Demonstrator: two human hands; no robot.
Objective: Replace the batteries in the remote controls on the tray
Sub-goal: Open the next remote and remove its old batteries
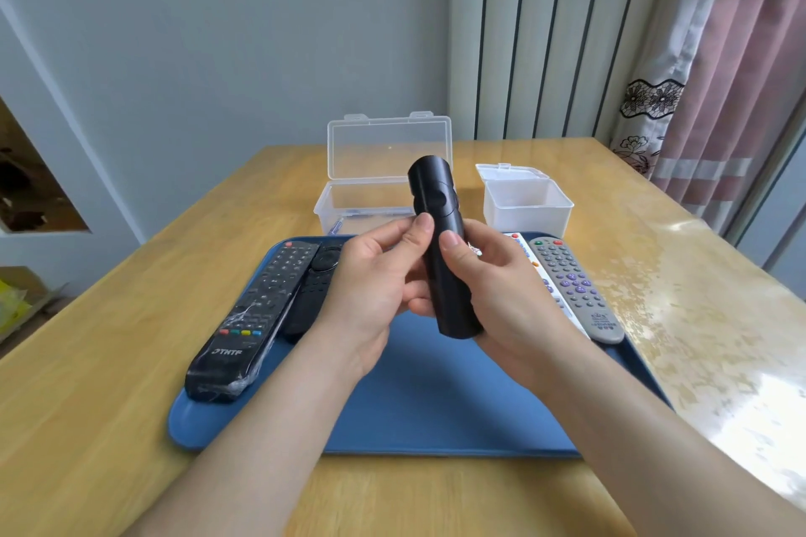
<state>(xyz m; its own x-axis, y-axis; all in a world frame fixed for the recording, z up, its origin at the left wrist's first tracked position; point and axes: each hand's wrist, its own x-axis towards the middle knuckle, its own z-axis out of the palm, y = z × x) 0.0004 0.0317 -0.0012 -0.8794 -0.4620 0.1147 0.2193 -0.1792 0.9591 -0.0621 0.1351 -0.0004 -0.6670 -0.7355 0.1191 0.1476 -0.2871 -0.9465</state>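
Observation:
Both hands hold a black remote [440, 231] upright above the blue tray [436, 405], its smooth back turned toward me. My left hand [375, 288] grips its left side with the thumb on the back. From the right, my right hand [501, 288] grips it, thumb pressed near the middle. On the tray's left lie a long black remote [253, 318] in plastic wrap and a smaller black remote [314, 288]. At the tray's right lie a grey remote [575, 288] and a white remote [536, 270], the white one partly hidden by my right hand.
Behind the tray stands a clear plastic box [370, 205] with its lid up and small items inside. A smaller white box [525, 205] with an open lid sits to its right. The wooden table [109, 340] reaches a wall and curtains at the back.

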